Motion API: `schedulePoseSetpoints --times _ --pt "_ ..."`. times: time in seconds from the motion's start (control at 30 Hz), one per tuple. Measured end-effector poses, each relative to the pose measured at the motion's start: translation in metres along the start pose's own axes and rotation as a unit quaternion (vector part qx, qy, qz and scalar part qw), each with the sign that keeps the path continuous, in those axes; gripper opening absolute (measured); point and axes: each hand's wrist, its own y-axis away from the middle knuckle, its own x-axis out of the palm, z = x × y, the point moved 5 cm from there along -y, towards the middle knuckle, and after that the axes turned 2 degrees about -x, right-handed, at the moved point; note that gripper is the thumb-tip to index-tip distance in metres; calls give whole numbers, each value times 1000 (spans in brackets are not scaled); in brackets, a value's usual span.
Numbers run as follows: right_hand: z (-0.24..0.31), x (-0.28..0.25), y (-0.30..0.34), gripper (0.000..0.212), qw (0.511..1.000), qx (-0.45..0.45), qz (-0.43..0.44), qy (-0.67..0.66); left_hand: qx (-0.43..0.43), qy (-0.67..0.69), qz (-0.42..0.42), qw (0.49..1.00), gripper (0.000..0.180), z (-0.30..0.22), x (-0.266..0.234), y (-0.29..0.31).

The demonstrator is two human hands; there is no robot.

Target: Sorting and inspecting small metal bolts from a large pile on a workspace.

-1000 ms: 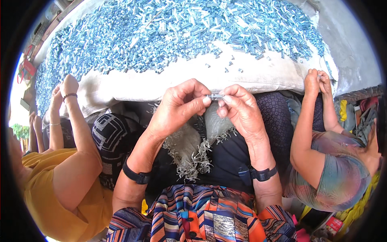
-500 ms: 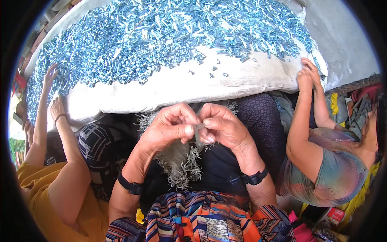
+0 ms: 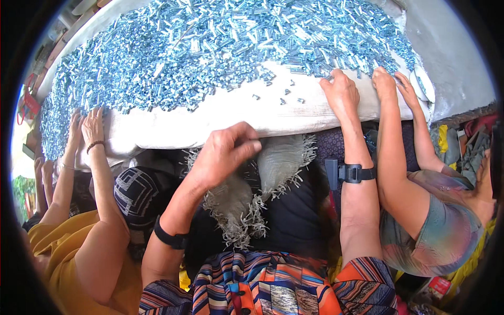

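A wide heap of short, shiny blue tube-like pieces lies on a white woven sheet in front of me. My right hand reaches to the heap's near edge, its fingers bent down and thumb drawn in at the pieces; whether one is between the fingertips cannot be made out. Above my lap, just short of the sheet's near edge, my left hand has its fingers curled in and the thumb close to the index finger. What it holds, if anything, is hidden. A few loose pieces lie between the hands on the sheet.
A frayed grey cloth hangs over my lap. At the left, a co-worker's hands are at the heap's edge; at the right, another co-worker's hand works close beside my right hand. Grey sheeting spreads at the far right.
My hands, together around a small greyish thing, have come apart. The right has gone forward and right to the heap; the left stays over my lap. Both co-workers' hands have shifted too.
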Motion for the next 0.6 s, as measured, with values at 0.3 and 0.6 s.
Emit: schedulePoseSetpoints --times 0.3,0.6 --pt "2 0 36 31 958 -6 9 -287 109 -266 -156 945 21 7 -16 -68" --pt "49 -2 107 12 742 5 164 -651 20 -41 -100 994 6 19 -20 -69"
